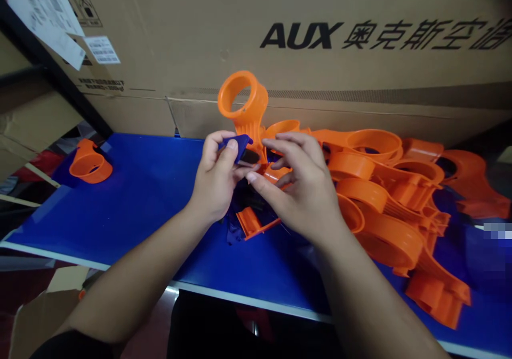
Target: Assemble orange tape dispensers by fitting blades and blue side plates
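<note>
My left hand [216,180] is closed, pinching a small dark blue plastic piece [240,144] between thumb and fingers. A dark strip or pad shows just below that piece; its kind is unclear. Close on the right, my right hand [300,177] has its fingers curved and apart, its thumb tip near the left fingertips, with nothing visible held. Behind both hands an orange plastic tape dispenser body [256,100] stands with its ring upward, its lower part hidden. Under the hands lie another orange part [248,221] and several dark blue pieces [234,231].
A pile of orange dispenser bodies [384,193] covers the right of the blue tabletop [132,209]. One more orange body [91,167] lies at the far left. A large cardboard box [192,39] walls off the back. An open carton [40,311] stands below the front edge.
</note>
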Demonstrator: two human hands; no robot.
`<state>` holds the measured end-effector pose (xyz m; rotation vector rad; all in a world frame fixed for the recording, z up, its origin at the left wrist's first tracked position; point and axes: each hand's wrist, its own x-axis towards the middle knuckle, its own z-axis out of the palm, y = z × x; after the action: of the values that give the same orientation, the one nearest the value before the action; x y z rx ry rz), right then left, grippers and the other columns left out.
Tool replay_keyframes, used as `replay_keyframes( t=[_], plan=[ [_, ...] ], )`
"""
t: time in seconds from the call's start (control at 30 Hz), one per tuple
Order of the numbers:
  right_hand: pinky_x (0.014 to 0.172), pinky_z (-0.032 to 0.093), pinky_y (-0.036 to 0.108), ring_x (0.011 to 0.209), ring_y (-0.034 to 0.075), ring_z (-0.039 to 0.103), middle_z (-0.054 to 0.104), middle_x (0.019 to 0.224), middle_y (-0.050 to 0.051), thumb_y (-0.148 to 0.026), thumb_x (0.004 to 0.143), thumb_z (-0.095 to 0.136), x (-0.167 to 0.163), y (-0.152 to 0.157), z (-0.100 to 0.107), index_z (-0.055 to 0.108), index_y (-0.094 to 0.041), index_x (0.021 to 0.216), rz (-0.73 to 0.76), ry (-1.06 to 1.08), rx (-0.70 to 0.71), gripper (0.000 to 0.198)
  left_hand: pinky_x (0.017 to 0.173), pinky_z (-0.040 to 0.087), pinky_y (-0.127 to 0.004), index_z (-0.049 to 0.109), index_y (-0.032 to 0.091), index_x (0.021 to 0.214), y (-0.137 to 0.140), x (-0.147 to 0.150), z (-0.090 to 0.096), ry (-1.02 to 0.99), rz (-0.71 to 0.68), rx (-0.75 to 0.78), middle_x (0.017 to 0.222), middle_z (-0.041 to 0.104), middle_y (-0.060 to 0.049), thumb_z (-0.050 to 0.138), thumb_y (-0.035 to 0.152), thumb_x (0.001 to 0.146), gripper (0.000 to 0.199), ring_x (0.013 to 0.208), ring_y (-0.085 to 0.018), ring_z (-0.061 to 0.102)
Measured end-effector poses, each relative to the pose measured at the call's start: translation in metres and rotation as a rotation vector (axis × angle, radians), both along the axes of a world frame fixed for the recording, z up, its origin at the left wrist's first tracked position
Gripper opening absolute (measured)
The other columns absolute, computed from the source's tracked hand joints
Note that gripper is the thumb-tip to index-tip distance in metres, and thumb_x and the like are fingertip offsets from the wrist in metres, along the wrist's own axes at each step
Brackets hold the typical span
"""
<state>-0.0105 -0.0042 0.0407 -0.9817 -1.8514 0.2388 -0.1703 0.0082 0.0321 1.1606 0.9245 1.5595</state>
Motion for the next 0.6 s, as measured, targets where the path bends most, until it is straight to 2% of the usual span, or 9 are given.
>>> replay_keyframes(
  t=[0.07,0.2,0.27,0.33,0.47,0.6],
  plan=[
    [0.097,0.063,0.055,0.122,0.034,0.064,0.051,0.147,0.017,-0.038,0.088,0.079,-0.003,0.001,0.003,0.065,-0.025,0.138,-0.002,-0.076,-0.011,0.054,0.074,0.062,-0.030,0.046,0.029,0.115,-0.001,0.000,0.003,-0.121,-0.066,-0.034,0.100,0.073,-0.001,0.051,0.043,0.106,0.017,0.079,-0.015,0.075],
    [0.105,0.057,0.058,0.138,0.038,0.055,0.047,0.154,0.018,-0.039,0.094,0.072,-0.012,0.005,0.006,0.059,-0.025,0.146,-0.039,-0.233,-0.024,0.056,0.077,0.061,-0.028,0.049,0.027,0.109,-0.003,0.000,0.005,-0.335,-0.163,-0.082,0.104,0.072,0.001,0.063,0.045,0.100,0.024,0.079,-0.013,0.073],
    [0.105,0.056,0.055,0.134,0.037,0.058,0.048,0.153,0.019,-0.036,0.096,0.068,-0.015,0.010,0.007,0.061,-0.023,0.143,-0.045,-0.284,-0.034,0.050,0.076,0.059,-0.023,0.051,0.026,0.105,-0.002,0.001,0.003,-0.386,-0.169,-0.088,0.100,0.069,0.002,0.065,0.043,0.099,0.023,0.077,-0.009,0.069],
    [0.100,0.057,0.052,0.122,0.034,0.064,0.057,0.142,0.019,-0.032,0.098,0.063,-0.017,0.016,0.008,0.064,-0.020,0.138,-0.029,-0.310,-0.044,0.041,0.074,0.057,-0.019,0.053,0.026,0.104,0.000,0.001,0.000,-0.389,-0.174,-0.074,0.097,0.067,0.003,0.065,0.043,0.100,0.021,0.074,-0.006,0.065],
    [0.091,0.056,0.045,0.101,0.030,0.067,0.070,0.112,0.014,-0.028,0.102,0.054,-0.017,0.026,0.010,0.064,-0.019,0.132,0.017,-0.334,-0.033,0.033,0.072,0.060,-0.023,0.055,0.027,0.106,0.006,-0.006,-0.005,-0.192,-0.165,-0.048,0.101,0.068,0.002,0.061,0.051,0.101,0.025,0.073,-0.008,0.065],
    [0.088,0.054,0.043,0.102,0.030,0.067,0.072,0.115,0.015,-0.027,0.102,0.051,-0.015,0.028,0.008,0.063,-0.020,0.132,-0.041,-0.330,-0.036,0.033,0.070,0.060,-0.025,0.067,0.023,0.101,0.013,-0.023,-0.002,0.237,-0.029,0.064,0.095,0.071,-0.002,0.058,0.052,0.101,0.031,0.077,-0.013,0.069]
  ],
)
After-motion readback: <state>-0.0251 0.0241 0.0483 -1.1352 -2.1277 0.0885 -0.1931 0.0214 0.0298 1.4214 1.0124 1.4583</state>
